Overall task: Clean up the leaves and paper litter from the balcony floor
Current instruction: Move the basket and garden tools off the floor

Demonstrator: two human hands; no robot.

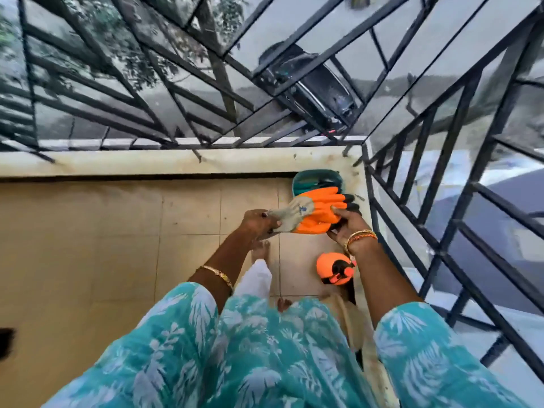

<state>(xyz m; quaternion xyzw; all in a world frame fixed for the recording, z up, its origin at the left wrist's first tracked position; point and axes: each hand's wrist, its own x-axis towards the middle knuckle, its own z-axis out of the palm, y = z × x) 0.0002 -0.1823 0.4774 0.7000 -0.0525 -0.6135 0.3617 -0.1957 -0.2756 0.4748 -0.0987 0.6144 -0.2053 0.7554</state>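
I hold orange work gloves (316, 210) with grey cuffs and black fingertips in the air above the balcony floor. My left hand (259, 223) pinches the grey cuff end. My right hand (347, 226) grips the orange finger end from the right. Below the gloves, in the balcony's far right corner, stands a teal bin (306, 181). No leaves or paper show on the beige floor tiles (117, 231) in this view.
An orange round sprayer with a black top (335, 269) stands on the floor near the right wall. A black metal railing (206, 92) fences the front and right sides above a low parapet (147, 163). My bare feet (262, 250) are on the tiles.
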